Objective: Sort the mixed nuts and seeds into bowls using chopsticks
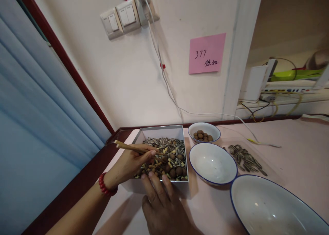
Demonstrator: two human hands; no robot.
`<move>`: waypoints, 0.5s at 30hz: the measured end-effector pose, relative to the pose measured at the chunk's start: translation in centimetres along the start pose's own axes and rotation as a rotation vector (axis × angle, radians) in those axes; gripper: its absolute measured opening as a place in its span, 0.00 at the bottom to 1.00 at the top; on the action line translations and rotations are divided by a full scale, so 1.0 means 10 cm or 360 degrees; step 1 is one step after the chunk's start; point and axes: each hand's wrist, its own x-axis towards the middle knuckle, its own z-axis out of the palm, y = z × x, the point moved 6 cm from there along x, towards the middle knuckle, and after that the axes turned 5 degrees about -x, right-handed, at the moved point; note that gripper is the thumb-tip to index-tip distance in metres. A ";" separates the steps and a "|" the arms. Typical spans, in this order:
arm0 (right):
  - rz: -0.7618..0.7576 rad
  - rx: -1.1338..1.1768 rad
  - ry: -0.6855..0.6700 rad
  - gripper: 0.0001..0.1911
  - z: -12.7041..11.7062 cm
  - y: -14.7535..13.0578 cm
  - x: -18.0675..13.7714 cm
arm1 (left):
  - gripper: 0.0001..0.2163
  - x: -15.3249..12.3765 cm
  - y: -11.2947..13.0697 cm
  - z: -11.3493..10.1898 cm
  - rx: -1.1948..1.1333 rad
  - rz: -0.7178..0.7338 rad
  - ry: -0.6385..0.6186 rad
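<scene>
My left hand grips brown wooden chopsticks over the white rectangular box of striped seeds and brown nuts; my right hand, spread at its near rim, apparently steadies it.

On the table we see the box; to its right stands the rear bowl with nuts inside, before it the middle bowl, right of which lies the seed pile.
</scene>
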 end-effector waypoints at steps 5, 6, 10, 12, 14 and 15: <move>0.0028 0.0011 0.0038 0.17 -0.01 0.01 0.01 | 0.13 -0.01 0.03 -0.03 0.0029 0.0038 0.0023; 0.0029 0.0008 0.0039 0.17 -0.01 0.00 0.01 | 0.13 -0.02 0.03 -0.04 0.0042 0.0044 0.0025; 0.0036 -0.0004 0.0022 0.18 -0.01 0.00 0.02 | 0.12 -0.04 0.03 -0.06 0.0088 0.0070 0.0023; 0.0033 -0.0006 0.0026 0.18 -0.02 0.00 0.02 | 0.12 -0.03 0.01 -0.06 0.0067 0.0052 0.0034; 0.0033 -0.0010 0.0040 0.19 -0.02 0.00 0.02 | 0.12 -0.02 -0.01 -0.05 0.0051 0.0025 0.0044; 0.0030 -0.0007 0.0043 0.18 -0.02 0.00 0.02 | 0.12 -0.02 -0.02 -0.05 0.0046 0.0016 0.0044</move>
